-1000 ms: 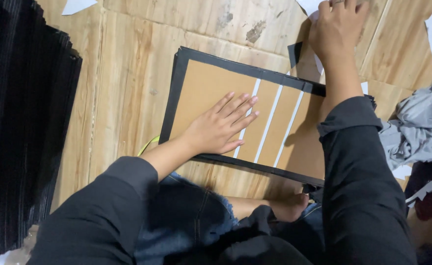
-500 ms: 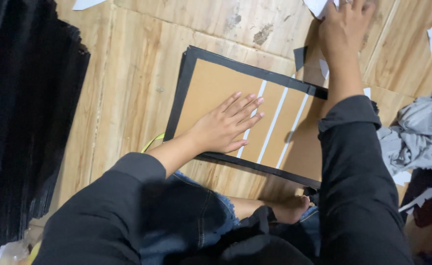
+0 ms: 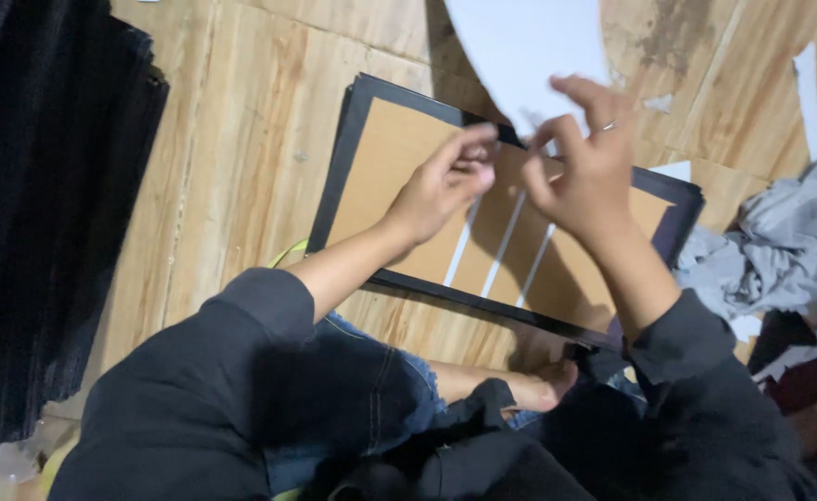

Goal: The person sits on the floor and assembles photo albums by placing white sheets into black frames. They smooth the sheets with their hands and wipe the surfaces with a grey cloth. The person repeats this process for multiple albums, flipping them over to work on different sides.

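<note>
Above the black-framed brown cardboard panel (image 3: 399, 167), the left hand (image 3: 441, 186) and right hand (image 3: 589, 172) pinch a curved white paper sheet (image 3: 524, 46) at twelve o'clock, fingers closed on its lower edge, seemingly to steady it.

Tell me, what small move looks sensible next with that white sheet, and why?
Probably lower the white sheet onto the brown board. Both hands, left hand and right hand, pinch near its lower edge above the black-framed board, which already carries three white strips.
</note>
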